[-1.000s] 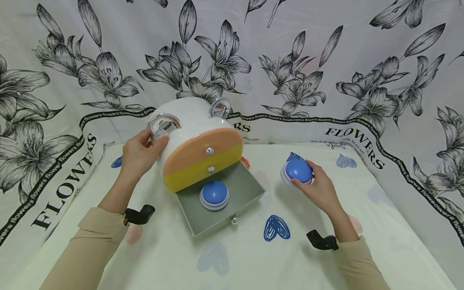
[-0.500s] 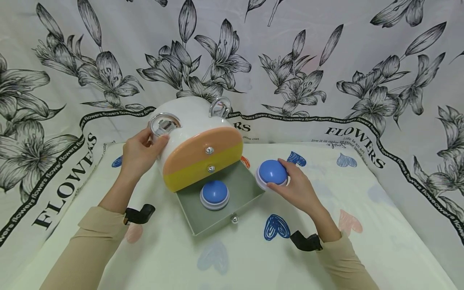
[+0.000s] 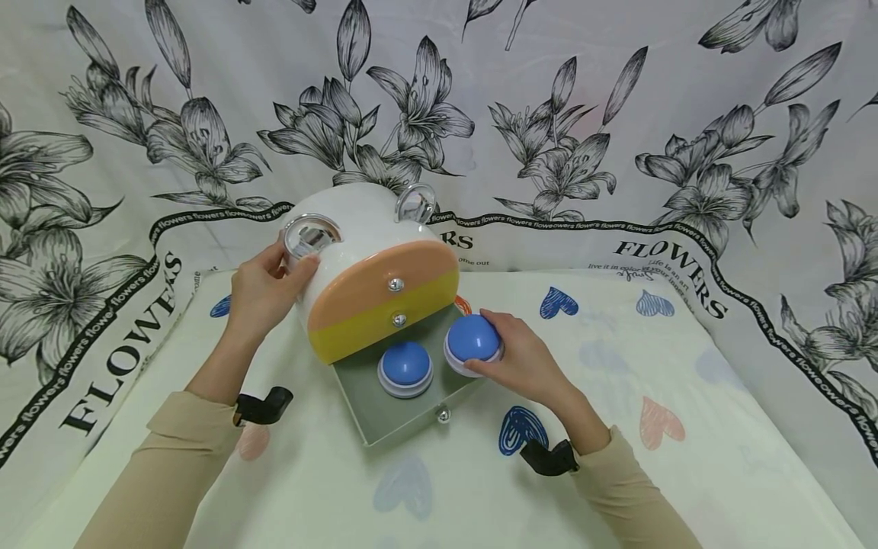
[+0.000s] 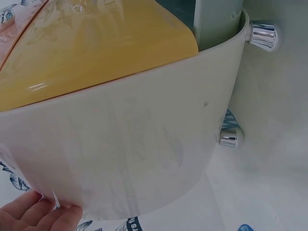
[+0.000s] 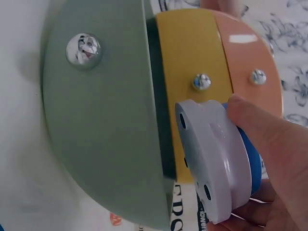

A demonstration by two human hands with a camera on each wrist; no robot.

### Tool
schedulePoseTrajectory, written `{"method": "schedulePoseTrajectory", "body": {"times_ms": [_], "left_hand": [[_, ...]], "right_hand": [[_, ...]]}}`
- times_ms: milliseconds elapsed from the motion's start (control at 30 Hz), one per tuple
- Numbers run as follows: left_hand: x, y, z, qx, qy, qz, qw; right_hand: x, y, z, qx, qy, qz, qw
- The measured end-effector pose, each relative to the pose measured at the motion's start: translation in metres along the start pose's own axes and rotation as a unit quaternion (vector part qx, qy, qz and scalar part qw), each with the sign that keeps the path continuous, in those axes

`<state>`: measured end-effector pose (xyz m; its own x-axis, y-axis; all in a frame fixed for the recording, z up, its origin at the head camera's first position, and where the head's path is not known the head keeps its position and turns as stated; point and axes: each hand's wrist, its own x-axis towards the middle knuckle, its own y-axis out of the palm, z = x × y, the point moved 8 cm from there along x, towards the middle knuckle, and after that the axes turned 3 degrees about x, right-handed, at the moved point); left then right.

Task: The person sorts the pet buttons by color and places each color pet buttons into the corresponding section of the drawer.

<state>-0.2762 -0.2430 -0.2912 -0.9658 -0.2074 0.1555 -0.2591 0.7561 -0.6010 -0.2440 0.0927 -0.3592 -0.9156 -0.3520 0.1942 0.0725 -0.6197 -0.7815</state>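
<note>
A small rounded drawer cabinet (image 3: 357, 210) with a white shell stands tilted to the view, its orange and yellow drawers closed. Its green bottom drawer (image 3: 366, 415) is pulled out, and one blue push button (image 3: 406, 366) on a white base sits inside. My left hand (image 3: 264, 297) grips the silver ring-shaped ear (image 3: 312, 235) on the cabinet's left side, thumb in front. My right hand (image 3: 527, 358) pinches a second blue push button (image 3: 473, 339) by its rim, over the drawer's right part. The right wrist view shows that button's white underside (image 5: 199, 163) tilted beside the drawer edge.
A second silver ear (image 3: 416, 204) rises at the cabinet's top right. Silver feet (image 4: 263, 36) stick out underneath. The cloth (image 3: 439, 503) under everything bears printed hearts, and a flower-printed curtain (image 3: 549, 30) hangs behind.
My right hand has carried its push button leftward, from the cloth at the right to over the open drawer. The left hand, cabinet and other button have stayed put.
</note>
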Motion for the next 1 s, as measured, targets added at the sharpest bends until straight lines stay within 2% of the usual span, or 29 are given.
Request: {"method": "schedulePoseTrajectory", "body": {"times_ms": [233, 467, 667, 833, 1000], "left_hand": [[0.000, 0.000, 0.002, -0.005, -0.010, 0.000, 0.9999], [0.000, 0.000, 0.000, -0.004, -0.001, -0.001, 1.0000], [-0.001, -0.001, -0.002, 0.004, 0.012, 0.000, 0.9999], [-0.001, -0.001, -0.002, -0.001, 0.013, -0.001, 0.9999], [-0.002, -0.001, -0.003, -0.004, 0.016, -0.001, 0.9999]], "right_hand": [[0.007, 0.015, 0.008, -0.032, -0.019, 0.021, 0.999], [0.010, 0.021, 0.017, -0.066, -0.038, 0.039, 0.996], [0.016, 0.028, 0.022, -0.098, -0.037, 0.059, 0.993], [0.017, 0.037, 0.023, -0.103, -0.029, 0.085, 0.991], [0.018, 0.040, 0.025, -0.119, -0.039, 0.090, 0.988]]}}
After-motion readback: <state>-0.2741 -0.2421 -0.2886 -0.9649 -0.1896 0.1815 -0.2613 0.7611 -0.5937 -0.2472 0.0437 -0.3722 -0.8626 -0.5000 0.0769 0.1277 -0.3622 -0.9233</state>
